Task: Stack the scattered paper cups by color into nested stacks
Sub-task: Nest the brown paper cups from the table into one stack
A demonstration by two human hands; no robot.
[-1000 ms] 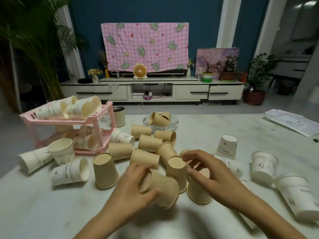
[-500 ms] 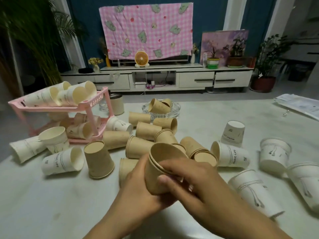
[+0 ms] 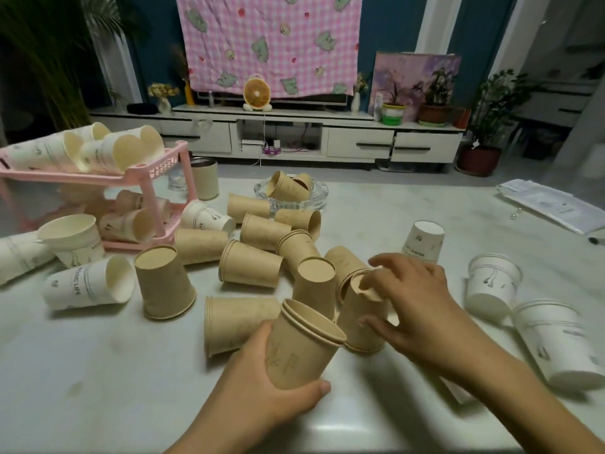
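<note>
Left hand (image 3: 262, 388) is gripping the brown stack (image 3: 301, 352), lower centre. Right hand (image 3: 415, 299) has left it and is clasping an inverted cup (image 3: 360, 339). Nesting is proceeding.

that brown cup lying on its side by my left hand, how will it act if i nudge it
The brown cup lying on its side would probably roll, curving toward its narrow base, since it tapers. It looks like thin paper, so likely very light and easy to dent if squeezed. The smooth table probably lets it skid too.
</note>
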